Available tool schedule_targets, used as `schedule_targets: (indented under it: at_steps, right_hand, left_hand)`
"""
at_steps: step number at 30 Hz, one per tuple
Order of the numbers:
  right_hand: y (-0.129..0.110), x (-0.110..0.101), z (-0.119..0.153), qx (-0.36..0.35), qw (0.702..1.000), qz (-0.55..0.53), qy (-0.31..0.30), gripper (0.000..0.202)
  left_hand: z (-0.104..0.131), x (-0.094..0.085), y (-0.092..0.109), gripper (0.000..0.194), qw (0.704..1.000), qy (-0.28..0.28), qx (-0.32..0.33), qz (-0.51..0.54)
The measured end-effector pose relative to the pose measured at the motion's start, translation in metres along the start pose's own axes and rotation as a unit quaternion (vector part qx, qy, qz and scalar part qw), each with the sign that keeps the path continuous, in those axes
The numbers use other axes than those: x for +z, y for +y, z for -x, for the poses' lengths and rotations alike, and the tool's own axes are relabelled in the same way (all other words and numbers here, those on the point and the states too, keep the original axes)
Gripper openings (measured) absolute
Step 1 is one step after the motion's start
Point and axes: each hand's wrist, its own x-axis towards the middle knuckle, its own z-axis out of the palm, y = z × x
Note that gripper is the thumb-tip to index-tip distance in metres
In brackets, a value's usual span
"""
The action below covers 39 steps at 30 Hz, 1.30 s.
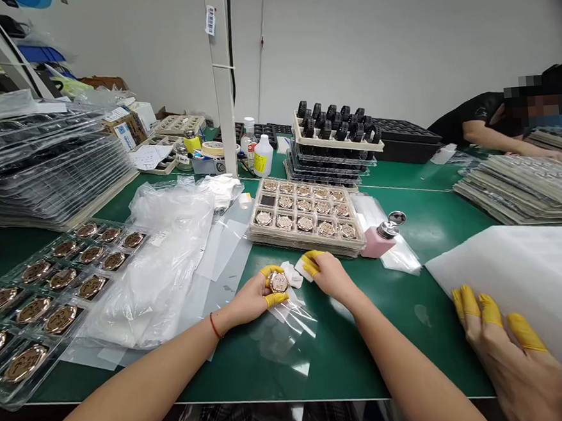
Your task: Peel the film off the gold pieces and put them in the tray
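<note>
In my left hand (pixel 258 291) is a round rose-gold watch case (pixel 279 282), gripped by its edge between fingers in yellow finger cots. My right hand (pixel 328 272), also in yellow finger cots, pinches a folded white wipe (pixel 306 268) just right of the case. A crumpled white tissue (pixel 292 275) lies between the two hands. Beneath them, thin clear plastic film (pixel 289 322) rests on the green table (pixel 339 360). Just behind my hands stands a stack of trays (pixel 306 237), its top tray filled with similar watch cases apart from one slot with none.
Left are a clear tray of watch cases (pixel 64 277), plastic bags (pixel 154 264) and tall stacked trays (pixel 42 169). A pink pump bottle (pixel 379 241) stands right of the middle stack. At right, another person's hand (pixel 516 348) holds a white foam sheet (pixel 521 271); a co-worker (pixel 491 122) sits beyond.
</note>
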Motion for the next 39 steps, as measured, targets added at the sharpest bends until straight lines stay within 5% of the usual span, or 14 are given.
schedule_targets:
  at_steps: [2, 5, 8, 11, 15, 20, 26, 32, 39]
  right_hand:
    - [0.001, 0.002, -0.001, 0.006, 1.0, 0.01, 0.009, 0.014]
    - [-0.012, 0.012, 0.004, -0.013, 0.984, -0.177, -0.011, 0.021]
    - [-0.031, 0.026, 0.014, -0.009, 0.902, -0.42, -0.103, 0.025]
    - [-0.044, 0.03, 0.013, -0.008, 0.855, -0.51, -0.09, 0.025]
    - [-0.05, 0.002, -0.031, -0.028, 0.904, -0.423, 0.053, 0.028]
    - [-0.062, -0.028, -0.13, 0.011, 0.951, -0.248, 0.182, 0.03]
    - [-0.076, -0.01, -0.199, 0.024, 0.983, -0.121, 0.133, 0.019]
    - [-0.071, -0.008, -0.234, 0.048, 0.992, -0.009, 0.117, 0.022]
    - [-0.073, -0.007, -0.249, 0.046, 0.994, -0.014, 0.1, 0.021]
  left_hand:
    - [0.0, 0.0, 0.0, 0.049, 1.0, 0.009, 0.001, 0.01]
    - [0.001, 0.002, 0.002, 0.054, 1.0, 0.015, 0.007, 0.02]
    - [0.0, 0.003, 0.001, 0.061, 1.0, 0.009, 0.019, 0.017]
    - [-0.002, 0.001, -0.004, 0.073, 0.999, 0.048, 0.016, 0.016]
    - [-0.003, -0.002, -0.01, 0.075, 0.998, 0.057, 0.005, 0.01]
    - [-0.004, -0.004, -0.013, 0.064, 0.999, 0.036, 0.012, -0.003]
    - [-0.004, -0.004, -0.013, 0.058, 0.999, 0.049, -0.003, -0.012]
    - [-0.009, -0.007, -0.016, 0.055, 0.999, 0.042, -0.012, -0.01]
    - [-0.015, -0.01, -0.025, 0.052, 0.999, 0.03, -0.014, 0.03]
